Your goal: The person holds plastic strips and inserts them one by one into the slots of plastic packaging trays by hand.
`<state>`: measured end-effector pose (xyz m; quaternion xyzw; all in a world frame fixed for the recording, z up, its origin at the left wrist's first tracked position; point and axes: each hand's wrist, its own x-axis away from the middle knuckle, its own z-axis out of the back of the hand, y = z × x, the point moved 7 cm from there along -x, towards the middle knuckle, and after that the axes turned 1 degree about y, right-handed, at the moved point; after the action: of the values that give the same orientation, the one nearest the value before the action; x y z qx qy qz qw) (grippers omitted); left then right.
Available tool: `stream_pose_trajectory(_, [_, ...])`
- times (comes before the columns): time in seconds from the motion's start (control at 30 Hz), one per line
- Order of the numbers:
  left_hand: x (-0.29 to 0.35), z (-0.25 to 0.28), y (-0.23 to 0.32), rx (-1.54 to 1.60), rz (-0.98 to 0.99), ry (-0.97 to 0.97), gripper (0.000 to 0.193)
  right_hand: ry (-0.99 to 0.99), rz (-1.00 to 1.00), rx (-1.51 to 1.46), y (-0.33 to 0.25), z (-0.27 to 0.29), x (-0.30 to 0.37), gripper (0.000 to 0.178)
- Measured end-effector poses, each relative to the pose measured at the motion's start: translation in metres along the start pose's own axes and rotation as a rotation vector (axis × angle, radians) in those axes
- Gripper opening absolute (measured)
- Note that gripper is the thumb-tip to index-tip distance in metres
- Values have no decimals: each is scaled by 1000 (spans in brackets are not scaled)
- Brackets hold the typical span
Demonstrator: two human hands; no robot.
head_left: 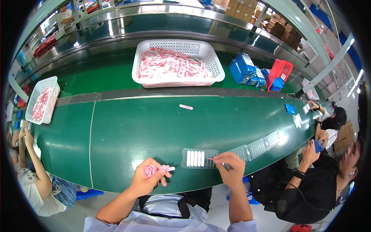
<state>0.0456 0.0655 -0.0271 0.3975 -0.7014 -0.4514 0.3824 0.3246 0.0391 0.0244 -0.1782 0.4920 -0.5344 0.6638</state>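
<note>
My left hand (148, 176) is closed around a bunch of small pink-and-white nail files (150, 170), whose rounded ends poke out past the thumb. In front of me on the green table lies a clear plastic tray (185, 165) with slots. Several white-faced nail files (196, 158) lie side by side in its left and middle part. My right hand (228, 164) pinches a single pink nail file (211, 159), seen nearly edge-on, over the tray's right part. A lone pink nail file (186, 107) rests farther off on the table.
More clear trays (257, 148) overlap in a row to the right. A white basket (177, 81) heaped with nail files stands beyond, near blue packs (244, 66) and a red basket (279, 75). Another white basket (49, 104) is at left. Co-workers sit on both sides.
</note>
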Motion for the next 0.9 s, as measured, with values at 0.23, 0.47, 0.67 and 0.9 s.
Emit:
stream_pose_trajectory(0.23, [-1, -1, -3, 25, -13, -43, 8, -152, 151, 338, -12, -11, 4, 20])
stream_pose_trajectory(0.47, [-3, 0, -4, 49, -20, -68, 7, -286, 274, 425, -38, -17, 8, 18])
stream_pose_trajectory(0.67, [-4, -1, -5, 46, -87, -90, 6, -77, 7, 468, -30, -7, 12, 19])
stream_pose_trajectory(0.9, [-4, -1, -3, 46, -25, -91, 7, -4, -102, 416, -14, -3, 20, 16])
